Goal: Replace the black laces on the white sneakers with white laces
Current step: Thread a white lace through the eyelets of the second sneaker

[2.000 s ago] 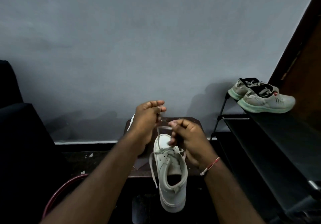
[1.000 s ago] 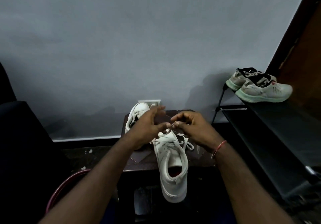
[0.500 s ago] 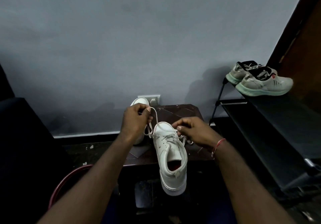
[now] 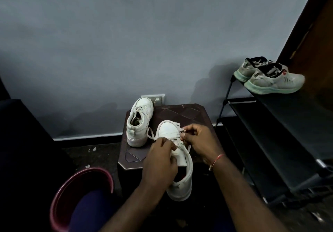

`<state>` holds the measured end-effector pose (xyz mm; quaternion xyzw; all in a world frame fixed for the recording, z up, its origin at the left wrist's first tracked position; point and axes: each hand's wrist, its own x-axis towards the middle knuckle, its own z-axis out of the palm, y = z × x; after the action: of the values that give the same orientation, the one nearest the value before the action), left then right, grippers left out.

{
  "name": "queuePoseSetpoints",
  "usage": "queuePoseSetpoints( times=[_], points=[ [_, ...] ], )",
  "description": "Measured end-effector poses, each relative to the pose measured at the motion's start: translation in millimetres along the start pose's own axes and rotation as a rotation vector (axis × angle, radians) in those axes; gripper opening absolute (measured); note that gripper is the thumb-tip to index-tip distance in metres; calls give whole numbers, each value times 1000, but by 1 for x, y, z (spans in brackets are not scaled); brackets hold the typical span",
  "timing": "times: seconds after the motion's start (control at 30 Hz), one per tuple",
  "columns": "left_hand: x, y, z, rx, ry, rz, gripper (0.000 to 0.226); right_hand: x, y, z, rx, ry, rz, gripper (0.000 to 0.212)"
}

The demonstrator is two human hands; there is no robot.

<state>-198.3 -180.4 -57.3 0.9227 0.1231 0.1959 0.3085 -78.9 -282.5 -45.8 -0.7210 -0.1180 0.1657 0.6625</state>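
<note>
Shifting the left hand [image 4: 160, 161] off the lace [image 4: 150, 135] onto the sneaker [image 4: 168, 129], gripping its tongue; pinching the lace at the front eyelets with the right hand [image 4: 200, 141]; steadying it on the stool [image 4: 180, 113] edge, likely for more threading.

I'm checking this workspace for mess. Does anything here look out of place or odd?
The near sneaker overhangs the table, its heel past the front edge, while the left hand and right hand pinch its white lace. Pale scraps litter the dark floor left of the table. Nothing else stands out.
</note>
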Motion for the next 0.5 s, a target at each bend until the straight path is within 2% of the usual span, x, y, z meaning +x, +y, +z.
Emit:
queuePoseSetpoints(
  times=[0.1, 0.2, 0.33, 0.5],
  points=[
    [-20, -4, 5, -160, 196, -1, 24, -12, 5, 1, 18, 34, -84, 12],
    [-28, -6, 10, -223, 300, -35, 24, -20, 15, 6, 19, 78, -127, 15],
    [-30, -4, 13, -213, 339, -31, 30, -30, 27, 11, 115, 116, -104, 14],
    [-39, -7, 17, -162, 341, -54, 17, -39, 32, 13, 196, 170, -77, 15]
  ],
)
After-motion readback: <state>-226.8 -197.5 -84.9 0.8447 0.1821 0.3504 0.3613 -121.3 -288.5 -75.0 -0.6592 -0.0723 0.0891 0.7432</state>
